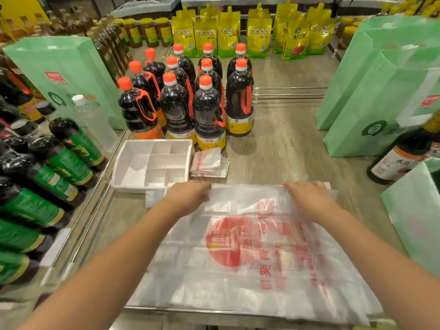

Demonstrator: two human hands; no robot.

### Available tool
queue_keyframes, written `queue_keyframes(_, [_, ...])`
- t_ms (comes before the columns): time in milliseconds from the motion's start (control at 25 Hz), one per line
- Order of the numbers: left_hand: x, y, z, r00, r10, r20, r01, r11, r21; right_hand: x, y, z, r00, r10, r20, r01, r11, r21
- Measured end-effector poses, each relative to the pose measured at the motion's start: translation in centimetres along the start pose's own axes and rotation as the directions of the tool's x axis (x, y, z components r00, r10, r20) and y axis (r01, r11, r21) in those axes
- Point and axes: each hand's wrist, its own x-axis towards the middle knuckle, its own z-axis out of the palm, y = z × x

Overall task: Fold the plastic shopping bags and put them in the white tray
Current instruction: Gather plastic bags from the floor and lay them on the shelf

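Figure. A translucent plastic shopping bag with red print (238, 258) is shown spread flat on the grey wood-grain desk (285, 144). It covers the near middle and overhangs the near edge. Its far edge is held by the left hand (188, 197) and the right hand (309, 200), set well apart. The fingers (202, 186) of each are curled down over that edge and appear to pinch the film, though the fingertips are hidden and blurred.

The film is judged to be very light, limp and slippery. It will probably trap air, slide over itself and spring open unless each fold is pressed flat. It is best held at edges and corners, with creases smoothed by a flat palm.

The white plastic tray with partitioned compartments (140, 188) stands just beyond the left hand, towards the desk's left edge. No bags are seen in its compartments. A small stack of folded red-printed plastic bags (209, 165) lies touching or just beside the tray's right wall.

Behind both stands a block of dark sauce bottles with orange caps (209, 115), close enough to be knocked by a high reach. A clear bottle with a white cap (95, 120) and dark bottles with green labels (59, 163) crowd the left edge. Pale green fabric carrier bags stand at the far left (66, 75) and along the right edge (381, 103). The way from bag to tray is judged short and unobstructed.
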Motion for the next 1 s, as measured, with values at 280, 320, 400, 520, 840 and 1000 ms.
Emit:
queue_keyframes(280, [0.3,0.6,1.2,0.946,0.106,-0.308,-0.107,0.994,0.012,0.1,0.1,1.7,0.978,0.078,-0.192,-0.089,0.995,-0.048])
queue_keyframes(320, [0.3,0.6,1.4,0.937,0.105,-0.334,-0.112,0.994,-0.002,0.0,0.1,1.8,0.965,0.106,-0.239,-0.116,0.993,-0.031])
queue_keyframes(400, [0.4,0.6,2.0,0.93,0.08,-0.358,-0.096,0.995,-0.027,-0.3,0.3,2.4,0.933,0.14,-0.332,-0.133,0.99,0.044])
queue_keyframes(520, [0.2,0.8,2.8,0.903,0.086,-0.421,-0.089,0.996,0.011,-1.3,-0.2,3.1,0.913,0.145,-0.382,-0.092,0.984,0.152])
queue_keyframes(840, [-3.3,3.2,5.2,0.959,0.228,-0.17,-0.22,0.973,0.063,-4.2,-1.6,4.8,0.976,0.067,-0.205,-0.03,0.984,0.177])
queue_keyframes(1000, [-2.5,3.2,5.4,0.996,0.068,-0.061,-0.061,0.992,0.113,-3.8,-1.5,5.4,0.983,0.11,-0.15,-0.077,0.975,0.209])
